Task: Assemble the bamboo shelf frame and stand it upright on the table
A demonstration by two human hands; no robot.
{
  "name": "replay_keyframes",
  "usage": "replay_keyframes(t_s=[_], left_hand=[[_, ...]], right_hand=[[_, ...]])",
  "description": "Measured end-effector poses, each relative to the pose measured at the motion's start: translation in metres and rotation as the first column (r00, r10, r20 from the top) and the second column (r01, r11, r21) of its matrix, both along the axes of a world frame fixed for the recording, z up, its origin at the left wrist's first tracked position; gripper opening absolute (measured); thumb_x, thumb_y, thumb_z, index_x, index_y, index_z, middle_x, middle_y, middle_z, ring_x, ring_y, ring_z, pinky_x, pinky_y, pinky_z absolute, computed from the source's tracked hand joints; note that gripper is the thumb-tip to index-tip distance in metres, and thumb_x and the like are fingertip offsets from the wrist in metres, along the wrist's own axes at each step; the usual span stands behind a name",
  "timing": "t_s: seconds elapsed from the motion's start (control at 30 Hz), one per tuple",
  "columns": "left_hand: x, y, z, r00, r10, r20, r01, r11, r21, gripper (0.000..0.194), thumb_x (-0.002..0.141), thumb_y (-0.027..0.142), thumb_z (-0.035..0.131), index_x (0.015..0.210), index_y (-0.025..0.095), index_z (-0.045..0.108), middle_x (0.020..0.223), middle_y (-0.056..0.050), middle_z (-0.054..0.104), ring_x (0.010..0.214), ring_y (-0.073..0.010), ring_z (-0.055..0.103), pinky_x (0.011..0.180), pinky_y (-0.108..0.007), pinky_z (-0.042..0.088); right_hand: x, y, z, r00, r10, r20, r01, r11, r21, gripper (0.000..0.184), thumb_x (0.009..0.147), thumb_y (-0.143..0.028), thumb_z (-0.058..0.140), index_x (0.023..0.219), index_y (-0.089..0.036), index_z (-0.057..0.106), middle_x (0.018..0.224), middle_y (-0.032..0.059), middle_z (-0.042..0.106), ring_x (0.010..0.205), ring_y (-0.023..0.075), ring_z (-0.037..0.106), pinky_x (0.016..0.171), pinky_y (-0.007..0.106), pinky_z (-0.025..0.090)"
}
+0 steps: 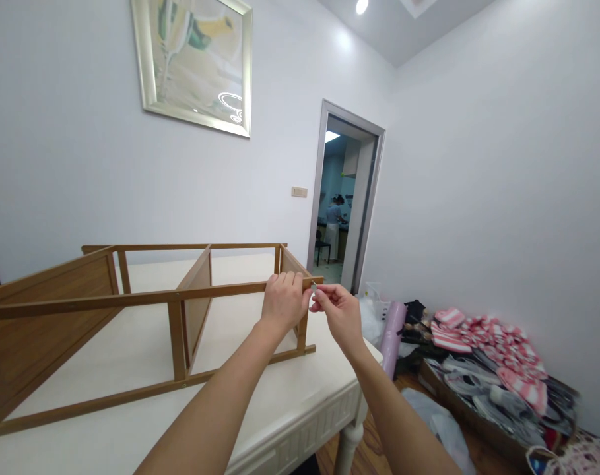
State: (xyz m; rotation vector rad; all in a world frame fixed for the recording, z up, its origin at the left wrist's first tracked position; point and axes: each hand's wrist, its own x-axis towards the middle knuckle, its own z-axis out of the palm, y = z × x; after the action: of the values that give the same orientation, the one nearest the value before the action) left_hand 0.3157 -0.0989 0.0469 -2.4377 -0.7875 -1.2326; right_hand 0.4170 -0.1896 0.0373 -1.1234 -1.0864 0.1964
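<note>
At our far left, the wooden rack [179, 343] begins and runs rightward across the white counter [324, 379], lying on its side with its panels standing between its rails. Its near upper rail ends just beyond our hands; the bottom rails rest on the counter. Above it, a framed picture [200, 63] hangs on the wall.

Next comes our left hand [284, 300], closed over that upper rail near its right end, fingers curled over the top and thumb toward the tip. Just right of it, our right hand [340, 311] is pinched nearly shut, thumb and forefinger on a small grey piece [314, 287] held against or right by the rail; we cannot tell which, nor quite what the piece is.

Behind our hands, a wall switch [299, 192] sits left of a doorway [324, 158], through which we see a person [334, 221] in an apron, standing at a worktop in the next room.

Further right, past the counter's corner, we have a purple roll [393, 336] leaning upright, then a low box [478, 412] of shoes on the floor, with pink-and-white striped fabric [502, 343] heaped over its back part.
</note>
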Motion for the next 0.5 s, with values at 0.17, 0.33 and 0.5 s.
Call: replay_keyframes(t_s=[0.17,0.33,0.5], left_hand=[[-0.0021,0.0005,-0.0004,1.0,-0.018,0.004,0.018,1.0,-0.009,0.023,0.089,0.034,0.053,0.102,0.016,0.056,0.091,-0.011,0.065,0.085,-0.0257,0.057,0.08,-0.039,0.035],[-0.0027,-0.0005,-0.0004,1.0,-0.01,0.009,0.01,1.0,-0.027,0.019,0.09,0.035,0.052,0.098,0.018,0.054,0.089,-0.01,0.064,0.085,-0.0255,0.057,0.08,-0.039,0.035],[-0.0039,-0.0009,0.0001,1.0,-0.016,0.003,0.017,1.0,-0.014,0.016,0.089,0.034,0.054,0.09,0.019,0.052,0.086,-0.01,0.063,0.083,-0.0259,0.056,0.079,-0.039,0.035]], right_hand=[[0.0062,-0.0043,-0.0075,0.979,-0.077,0.19,0.068,0.996,0.052,0.026,0.081,-0.04,0.068,0.096,-0.02,0.069,0.085,0.0052,0.072,0.075,0.017,0.067,0.073,0.033,0.057],[0.0095,-0.0082,-0.008,0.829,-0.317,0.46,0.234,0.945,0.231,0.017,0.086,-0.032,0.063,0.097,-0.022,0.07,0.1,0.0083,0.068,0.09,0.019,0.066,0.082,0.037,0.056],[0.0105,-0.0067,-0.0086,0.703,-0.393,0.592,0.257,0.918,0.303,0.014,0.091,-0.025,0.057,0.099,-0.022,0.069,0.097,0.0074,0.068,0.091,0.0184,0.065,0.083,0.035,0.055]])
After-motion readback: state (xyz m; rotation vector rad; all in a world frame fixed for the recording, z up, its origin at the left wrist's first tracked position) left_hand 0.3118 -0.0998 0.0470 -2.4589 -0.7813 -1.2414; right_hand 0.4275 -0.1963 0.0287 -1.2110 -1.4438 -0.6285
